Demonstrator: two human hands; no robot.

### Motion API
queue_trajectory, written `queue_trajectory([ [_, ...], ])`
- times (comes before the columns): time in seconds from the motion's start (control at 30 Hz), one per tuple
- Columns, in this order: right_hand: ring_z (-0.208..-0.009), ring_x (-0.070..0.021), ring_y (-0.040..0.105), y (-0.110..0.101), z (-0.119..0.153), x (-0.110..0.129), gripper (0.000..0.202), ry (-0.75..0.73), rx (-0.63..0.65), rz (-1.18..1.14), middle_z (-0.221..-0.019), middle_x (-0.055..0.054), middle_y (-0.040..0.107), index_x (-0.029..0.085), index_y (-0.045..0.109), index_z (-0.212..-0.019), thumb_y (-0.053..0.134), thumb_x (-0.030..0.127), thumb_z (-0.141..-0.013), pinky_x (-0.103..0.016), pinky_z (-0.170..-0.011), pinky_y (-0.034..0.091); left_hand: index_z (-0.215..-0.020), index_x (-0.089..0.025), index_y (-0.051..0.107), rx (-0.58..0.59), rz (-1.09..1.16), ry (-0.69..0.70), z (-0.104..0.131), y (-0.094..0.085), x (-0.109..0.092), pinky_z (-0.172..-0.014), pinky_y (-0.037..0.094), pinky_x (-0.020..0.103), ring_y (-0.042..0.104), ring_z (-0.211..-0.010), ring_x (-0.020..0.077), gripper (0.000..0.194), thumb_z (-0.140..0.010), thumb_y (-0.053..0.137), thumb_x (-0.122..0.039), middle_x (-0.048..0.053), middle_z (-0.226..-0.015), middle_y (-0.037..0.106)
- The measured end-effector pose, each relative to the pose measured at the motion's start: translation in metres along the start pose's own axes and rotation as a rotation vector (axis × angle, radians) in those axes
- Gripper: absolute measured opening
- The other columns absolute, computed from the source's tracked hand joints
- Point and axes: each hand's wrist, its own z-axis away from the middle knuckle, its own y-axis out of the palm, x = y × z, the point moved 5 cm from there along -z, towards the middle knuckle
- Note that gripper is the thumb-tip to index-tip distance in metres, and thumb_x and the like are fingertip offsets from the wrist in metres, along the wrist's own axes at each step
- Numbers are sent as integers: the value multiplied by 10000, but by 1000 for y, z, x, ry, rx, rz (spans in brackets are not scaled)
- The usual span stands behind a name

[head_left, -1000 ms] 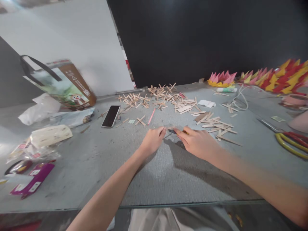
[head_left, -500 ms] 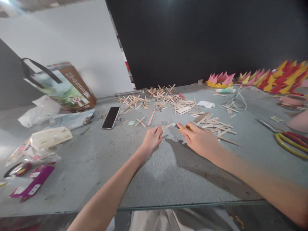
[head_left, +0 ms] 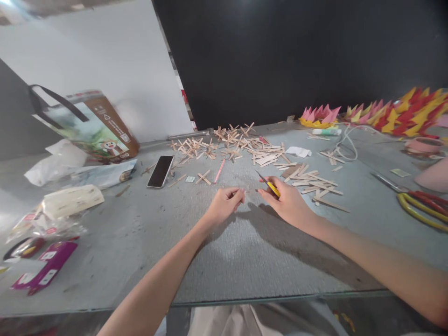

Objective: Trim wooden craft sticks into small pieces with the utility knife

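Observation:
In the head view, my left hand [head_left: 227, 203] is closed in a pinch at the middle of the table. Its fingertips hold a small wooden stick [head_left: 250, 191], blurred and mostly hidden, which reaches toward my right hand. My right hand [head_left: 289, 201] is closed around a yellow utility knife [head_left: 274, 189]. The blade points up and to the left, away from the stick. Beyond my hands lie a crossed pair of sticks [head_left: 203, 177] and a pink patterned strip [head_left: 220, 171]. Loose flat wooden sticks [head_left: 317, 179] are spread beside my right hand.
Star-shaped stick pieces [head_left: 196, 148] are heaped at the back. On the left are a phone [head_left: 160, 171], a paper bag [head_left: 105, 126] and a purple packet [head_left: 47, 265]. Scissors [head_left: 420, 205], a white cord [head_left: 350, 147] and folded paper crowns [head_left: 320, 115] lie to the right.
The knife blade has lifted off the stick and turned upward. My right thumb has come nearer the stick's end, and my left fingertips have shifted slightly right.

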Motion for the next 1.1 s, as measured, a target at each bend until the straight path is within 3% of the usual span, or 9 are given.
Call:
queue_trajectory([
  [0.1,-652,-182,586,3,-4,-5,361,43,31,-89,-738,-6,636,203,652,-988,532,543,-1009,-287,-629,412,-723,-179,572,37,1,7,2,3,-3,-498,254,235,331,-464,83,462,-980,502,-557,-70,-510,390],
  [0.17,-630,-175,557,3,-5,-7,363,49,32,-128,-699,7,604,208,639,-924,535,546,-1006,-285,-622,397,-739,-176,586,51,-5,17,3,3,-5,-502,263,235,337,-465,84,471,-982,496,-569,-71,-508,392],
  [0.33,-544,-153,468,4,-2,-7,385,72,30,-213,-612,52,499,223,619,-926,531,590,-1002,-277,-576,354,-773,-178,596,73,-14,30,4,4,-9,-521,293,241,343,-474,92,457,-997,467,-556,-71,-513,400],
  [0.5,-564,-153,474,7,-2,-6,380,53,31,-185,-633,43,530,214,633,-925,549,579,-994,-281,-586,356,-682,-195,504,74,-99,44,7,7,-10,-557,319,254,398,-516,101,393,-1003,423,-407,-48,-552,452],
  [0.67,-576,-153,479,9,-2,-8,369,68,34,-193,-632,43,543,210,653,-930,566,564,-988,-282,-599,364,-661,-209,380,25,-214,121,8,10,-11,-562,263,268,338,-548,99,454,-995,481,-500,-62,-564,384],
  [1.1,-523,-140,438,11,-1,-11,406,108,23,-288,-617,49,506,214,623,-922,574,613,-973,-271,-531,341,-684,-208,431,98,-180,112,10,12,-12,-593,329,266,416,-548,105,386,-1020,424,-398,-53,-573,467],
])
